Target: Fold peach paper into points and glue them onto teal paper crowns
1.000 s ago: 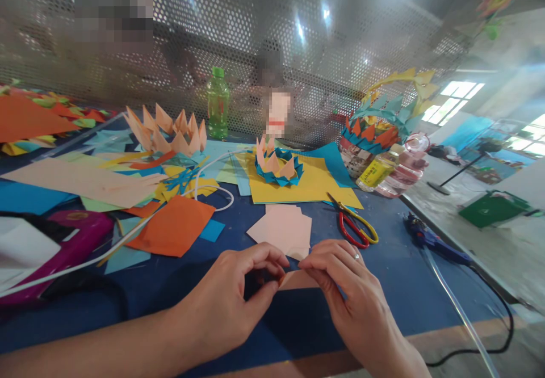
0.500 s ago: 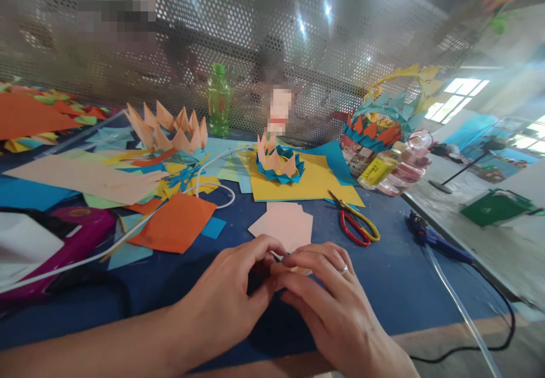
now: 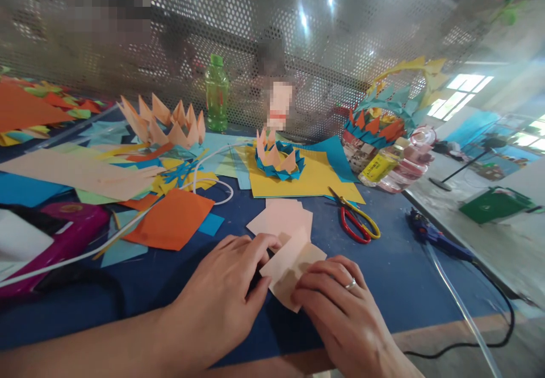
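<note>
A pale pink square of paper [image 3: 292,267] with a crease across it lies partly unfolded between my hands, just above the blue table. My left hand [image 3: 232,293] pinches its left edge, thumb below and fingers curled over. Its lower right side is gripped by my right hand [image 3: 340,304], which wears a ring; the right thumb is hidden. Behind the held sheet lie more pink paper squares [image 3: 279,217], partly covered by it. Red and yellow-handled scissors [image 3: 355,222] rest to the right of them.
Ahead, a small blue and peach paper ring [image 3: 279,159] sits on yellow paper [image 3: 327,182]. A larger peach pointed paper ring [image 3: 164,125], orange paper [image 3: 170,219] and a green bottle [image 3: 217,94] stand or lie leftward. A glue gun [image 3: 438,239] with its cord is at right.
The pink paper, mostly hidden between my close fingertips before, now shows opened out. My right hand has moved right and slightly down, away from my left hand.
</note>
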Demonstrator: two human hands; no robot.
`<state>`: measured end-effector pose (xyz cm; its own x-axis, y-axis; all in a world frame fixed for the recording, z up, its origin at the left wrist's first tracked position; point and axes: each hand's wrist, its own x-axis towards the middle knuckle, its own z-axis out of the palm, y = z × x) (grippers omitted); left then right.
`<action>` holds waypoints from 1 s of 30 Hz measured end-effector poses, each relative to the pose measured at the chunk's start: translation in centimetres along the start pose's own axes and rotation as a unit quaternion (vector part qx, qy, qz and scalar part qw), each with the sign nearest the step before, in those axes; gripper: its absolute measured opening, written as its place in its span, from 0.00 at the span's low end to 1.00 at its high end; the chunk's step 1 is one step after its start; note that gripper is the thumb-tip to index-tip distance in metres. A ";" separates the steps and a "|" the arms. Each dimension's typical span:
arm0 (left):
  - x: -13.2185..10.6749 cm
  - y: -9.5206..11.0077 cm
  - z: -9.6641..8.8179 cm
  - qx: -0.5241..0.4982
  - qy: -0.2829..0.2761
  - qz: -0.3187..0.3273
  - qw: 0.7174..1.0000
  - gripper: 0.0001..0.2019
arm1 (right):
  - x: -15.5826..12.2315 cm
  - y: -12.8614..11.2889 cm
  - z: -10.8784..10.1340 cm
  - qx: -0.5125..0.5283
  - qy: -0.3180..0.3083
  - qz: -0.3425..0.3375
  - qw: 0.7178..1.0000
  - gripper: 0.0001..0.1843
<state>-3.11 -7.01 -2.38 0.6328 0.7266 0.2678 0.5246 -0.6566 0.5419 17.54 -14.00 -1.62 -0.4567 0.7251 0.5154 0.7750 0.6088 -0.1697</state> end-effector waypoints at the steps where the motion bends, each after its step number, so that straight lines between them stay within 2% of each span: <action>1: 0.0 0.0 0.0 0.030 0.009 0.019 0.999 0.18 | -0.1 0.0 0.0 0.010 -0.001 0.006 1.000 0.09; 4: -0.1 -0.1 0.1 0.115 0.021 0.094 0.989 0.17 | -0.1 0.2 0.1 0.043 -0.004 0.034 0.998 0.06; 7: -0.6 -0.3 0.4 0.159 0.026 0.219 0.962 0.14 | -0.1 0.4 0.3 0.098 -0.019 0.075 0.992 0.06; 8: -0.8 -0.2 0.5 0.172 0.040 0.254 0.951 0.14 | -0.1 0.4 0.3 0.116 -0.025 0.091 0.989 0.08; 10: -1.2 0.0 0.7 0.192 0.073 0.283 0.937 0.16 | 0.0 0.6 0.4 0.147 -0.038 0.118 0.981 0.10; 16: -1.7 1.4 0.2 0.180 0.115 0.240 0.947 0.23 | 0.5 1.0 0.3 0.195 -0.061 0.168 0.964 0.05; 22: -1.3 0.6 0.5 0.183 0.147 0.253 0.939 0.28 | 1.2 1.0 0.7 0.197 -0.070 0.214 0.954 0.07; 25: -1.6 0.4 1.1 0.191 0.159 0.258 0.934 0.27 | 1.1 0.6 1.0 0.168 -0.071 0.231 0.956 0.09; 30: -2.1 0.9 2.0 0.203 0.191 0.193 0.941 0.22 | 0.6 0.5 1.5 0.135 -0.070 0.219 0.964 0.10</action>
<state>-2.83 -9.55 -4.03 0.6109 0.3861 0.6912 0.5210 -0.8534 0.0163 16.96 -12.79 -2.67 -0.1800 0.9566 0.2293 0.7732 0.2817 -0.5681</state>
